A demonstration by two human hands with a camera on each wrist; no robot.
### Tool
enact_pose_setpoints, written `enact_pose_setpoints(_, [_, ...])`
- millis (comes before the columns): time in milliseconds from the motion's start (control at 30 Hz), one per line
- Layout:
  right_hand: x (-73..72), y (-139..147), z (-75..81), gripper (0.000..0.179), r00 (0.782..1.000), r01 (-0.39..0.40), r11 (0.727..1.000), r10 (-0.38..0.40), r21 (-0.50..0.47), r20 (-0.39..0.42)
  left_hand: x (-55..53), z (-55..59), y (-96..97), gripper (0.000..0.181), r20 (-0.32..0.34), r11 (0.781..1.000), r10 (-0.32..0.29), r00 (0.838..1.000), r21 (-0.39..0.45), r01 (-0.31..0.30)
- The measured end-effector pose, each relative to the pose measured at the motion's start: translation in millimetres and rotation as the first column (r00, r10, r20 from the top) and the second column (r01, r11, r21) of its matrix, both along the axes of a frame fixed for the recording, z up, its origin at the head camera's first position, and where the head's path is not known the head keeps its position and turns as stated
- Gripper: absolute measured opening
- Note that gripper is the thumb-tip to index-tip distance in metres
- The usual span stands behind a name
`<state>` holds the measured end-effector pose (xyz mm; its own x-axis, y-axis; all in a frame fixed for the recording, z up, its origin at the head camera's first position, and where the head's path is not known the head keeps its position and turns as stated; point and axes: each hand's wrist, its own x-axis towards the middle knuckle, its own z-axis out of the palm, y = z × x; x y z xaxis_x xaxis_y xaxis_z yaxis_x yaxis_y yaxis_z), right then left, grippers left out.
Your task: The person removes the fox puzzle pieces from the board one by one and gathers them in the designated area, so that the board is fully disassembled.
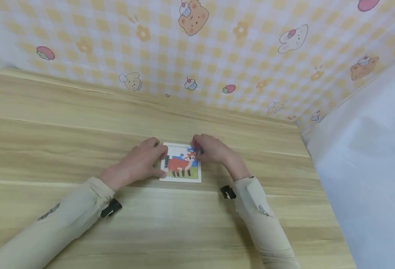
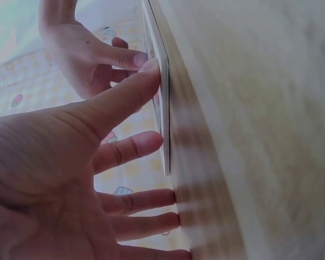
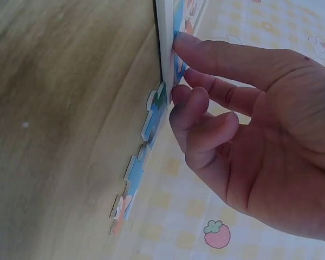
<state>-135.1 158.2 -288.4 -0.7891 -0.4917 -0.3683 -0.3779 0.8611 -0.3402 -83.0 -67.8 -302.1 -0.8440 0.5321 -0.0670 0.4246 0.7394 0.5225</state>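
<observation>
The surface (image 1: pixel 157 233) is pale, wood-patterned, with long streaky grain in honey and cream bands and thin light seams. Behind it stands a smooth wall covering (image 1: pixel 217 56) in yellow and white checks, printed with bears, flowers, cupcakes and strawberries. A plain white sheet (image 1: pixel 369 157), softly creased, borders the right side. Cream sleeves (image 1: pixel 59 220) of wrinkled fabric cover both forearms, a small black fitting (image 1: pixel 111 207) jutting below the left cuff.

A thin, squarish puzzle board (image 1: pixel 176 150) lies flat on the surface, between the two hands. It has a white rim, and its edge looks slim and straight from the wrists. The picture in it shows an orange-red, fox-like animal with a pale chest and dark legs, on yellow-green ground against blue; the upper left inside the rim is bare and pale. Loose puzzle pieces (image 3: pixel 134 173), flat, knobbed and notched, blue with orange and green patches, lie on the surface just beside the board.

The left-hand grip (image 1: pixel 138 162) is spread rather than clenched, thumb resting on the rim and index fingertip touching the board's edge. The right-hand grip (image 1: pixel 212 148) is at the upper right corner, two fingers curled, thumb and index near the picture; whether they pinch a piece I cannot tell.
</observation>
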Motion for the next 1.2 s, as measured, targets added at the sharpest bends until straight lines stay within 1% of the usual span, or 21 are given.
enact_pose_setpoints(267, [4.0,-1.9,1.0,0.029,0.999,-0.012,1.0,0.011,-0.014,-0.039,0.2,-0.7,-2.8,0.039,-0.023,1.0,-0.006,1.0,0.007,0.006])
enact_pose_setpoints(533, [8.0,-3.1,1.8,0.027,0.997,0.016,1.0,-0.018,-0.024,-0.07,0.2,-2.8,-1.4,0.038,-0.013,1.0,-0.004,1.0,0.007,0.004])
enact_pose_setpoints(667, [8.5,-2.7,-0.1,0.03,0.995,0.01,0.999,-0.014,-0.041,-0.1,0.8,-2.8,-1.9,0.038,-0.004,1.0,0.006,1.0,-0.003,-0.006])
enact_pose_setpoints(767, [8.5,-1.6,-0.9,0.029,0.99,-0.007,0.999,0.0,-0.047,-0.138,1.1,-2.1,-1.8,0.047,0.004,1.0,0.008,1.0,-0.008,-0.008])
enact_pose_setpoints(900, [8.9,-0.2,-0.3,0.027,0.984,-0.031,0.999,0.023,-0.043,-0.175,1.8,-0.9,-1.8,0.072,0.032,1.0,0.012,0.999,-0.008,-0.012])
enact_pose_setpoints(1000, [10.0,0.5,0.3,0.026,0.981,-0.043,0.998,0.035,-0.038,-0.193,2.1,-0.4,-1.6,0.082,0.06,1.0,0.012,0.998,-0.018,-0.011])
enact_pose_setpoints(1067, [11.4,0.9,0.4,0.026,0.977,-0.052,0.998,0.043,-0.038,-0.208,2.2,-0.2,-1.5,0.084,0.077,0.999,0.011,0.997,-0.031,-0.008])
enact_pose_setpoints(1200, [14.4,2.0,0.1,0.026,0.964,-0.07,0.997,0.06,-0.031,-0.258,2.1,0.0,-1.3,0.084,0.084,0.999,0.009,0.996,-0.047,-0.005])
